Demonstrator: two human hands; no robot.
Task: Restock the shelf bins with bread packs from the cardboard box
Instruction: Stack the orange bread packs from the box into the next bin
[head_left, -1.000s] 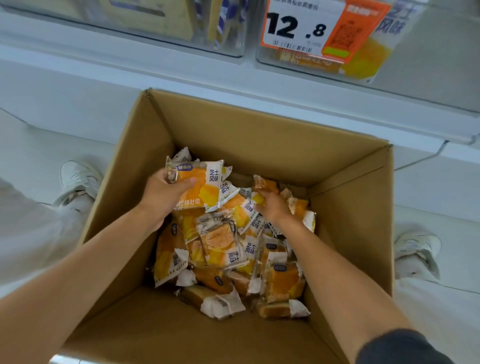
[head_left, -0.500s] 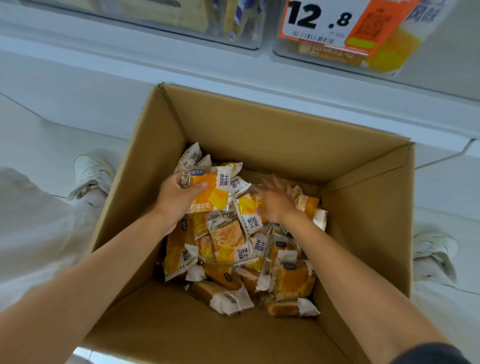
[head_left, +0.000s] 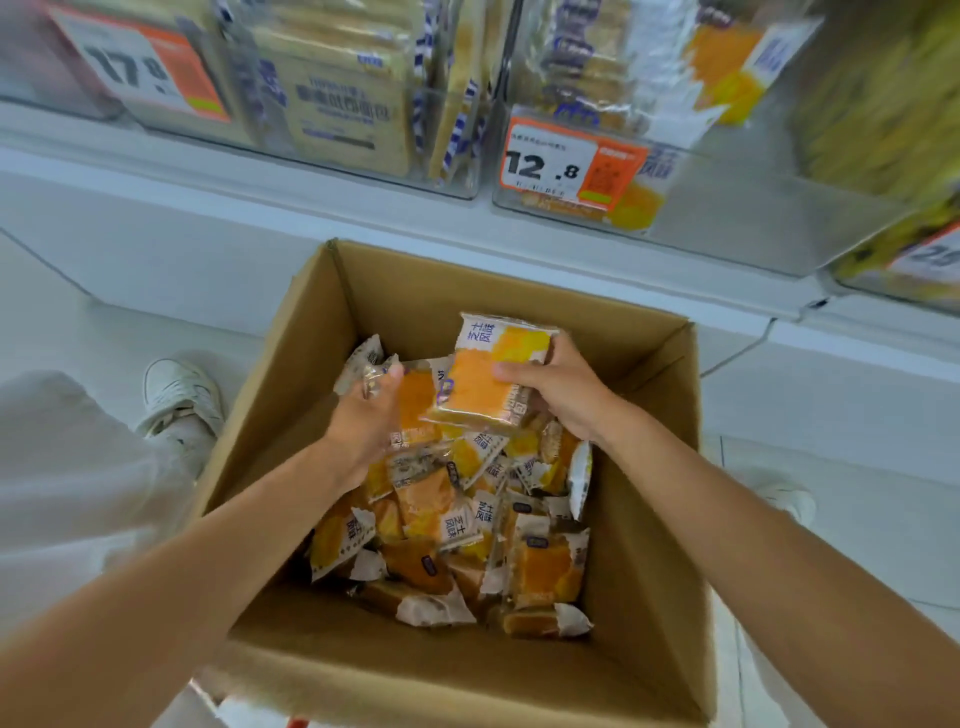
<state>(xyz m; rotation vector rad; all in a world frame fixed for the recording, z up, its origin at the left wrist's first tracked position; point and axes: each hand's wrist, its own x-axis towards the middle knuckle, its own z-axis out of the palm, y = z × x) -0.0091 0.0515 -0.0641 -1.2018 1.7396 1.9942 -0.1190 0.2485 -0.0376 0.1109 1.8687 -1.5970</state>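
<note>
Two bare hands meet over an open cardboard box (head_left: 467, 291) that sits in front of you, below a white shelf (head_left: 260, 171). Your right hand (head_left: 563, 397) grips one bread pack (head_left: 485, 382), orange with a white strip of printed characters. The thumb lies across its face and the fingers curl behind. This pack is lifted clear of the heap, upright and slightly tilted, over the far half of the box. Your left hand (head_left: 363, 421) is just beside it, with thumb and fingers closed round a second pack (head_left: 415, 402) near its crinkled clear end. Whether the two packs touch is hard to tell. Beneath both hands a loose pile (head_left: 467, 519) of the same packs covers the far and right part of the box floor, and bare cardboard shows at the near left. On the shelf stand clear bins. The right bin (head_left: 779, 228) carries a price tag (head_left: 569, 166) reading 12.8 and shows orange packs inside. The left bin (head_left: 462, 182) holds pale packs standing on edge. A white shoe (head_left: 179, 395) shows left of the box.
</note>
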